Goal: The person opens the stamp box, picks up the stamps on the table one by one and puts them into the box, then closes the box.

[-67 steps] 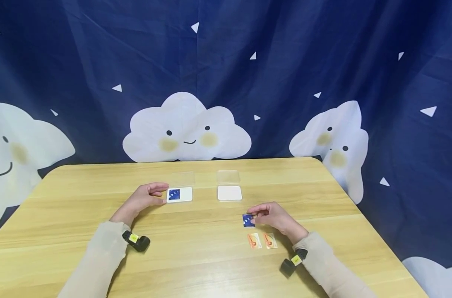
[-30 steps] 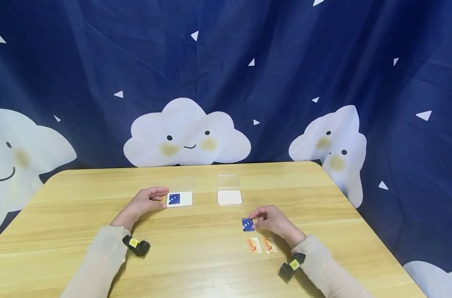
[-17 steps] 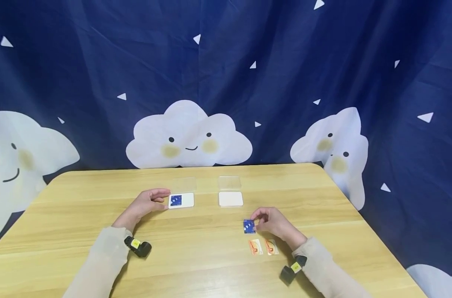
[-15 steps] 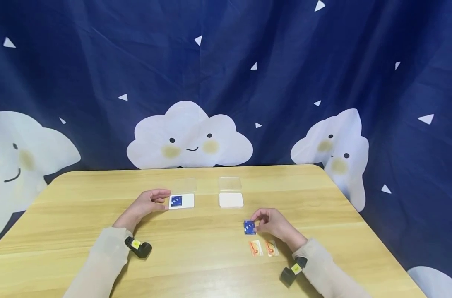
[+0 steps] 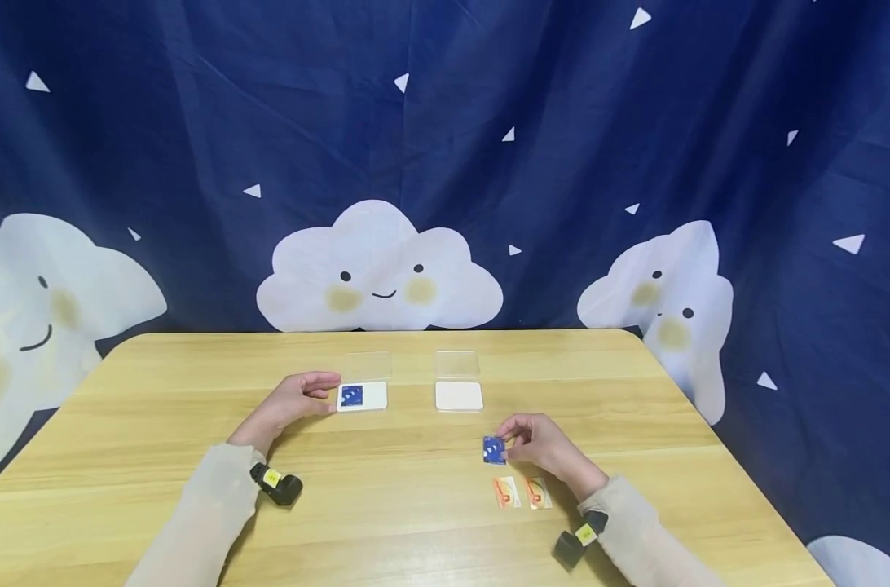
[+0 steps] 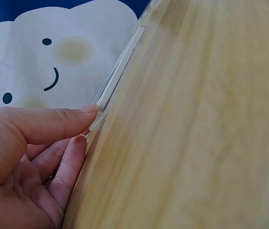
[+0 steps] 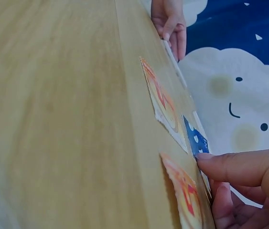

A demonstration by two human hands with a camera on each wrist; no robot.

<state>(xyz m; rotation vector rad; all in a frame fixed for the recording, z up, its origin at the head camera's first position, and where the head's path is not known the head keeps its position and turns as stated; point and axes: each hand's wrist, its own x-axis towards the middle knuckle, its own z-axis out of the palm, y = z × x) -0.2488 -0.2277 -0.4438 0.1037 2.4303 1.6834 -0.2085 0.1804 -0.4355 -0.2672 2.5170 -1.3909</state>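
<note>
My left hand [image 5: 294,399] grips the left end of a flat clear plastic case [image 5: 376,396] with a white insert, its transparent lid folded back. A blue stamp [image 5: 352,395] with pale moon shapes lies on the left half of that insert. In the left wrist view, the thumb [image 6: 60,125] presses on the case's edge. My right hand [image 5: 544,444] pinches a second blue stamp [image 5: 493,450] by its right side, at table level. The right wrist view shows the thumb on this stamp's face [image 7: 195,135]. Two orange-and-white stamps [image 5: 506,492] [image 5: 538,493] lie just in front of it.
A second clear case [image 5: 459,396] with a bare white insert and raised-back lid [image 5: 456,364] stands right of the first. All lie on a light wooden table [image 5: 386,505]. Behind its far edge hangs a dark blue curtain [image 5: 445,147] with clouds.
The head view has shifted slightly, so everything sits a little lower and further right in it. Both hands keep their places on the case and the blue stamp.
</note>
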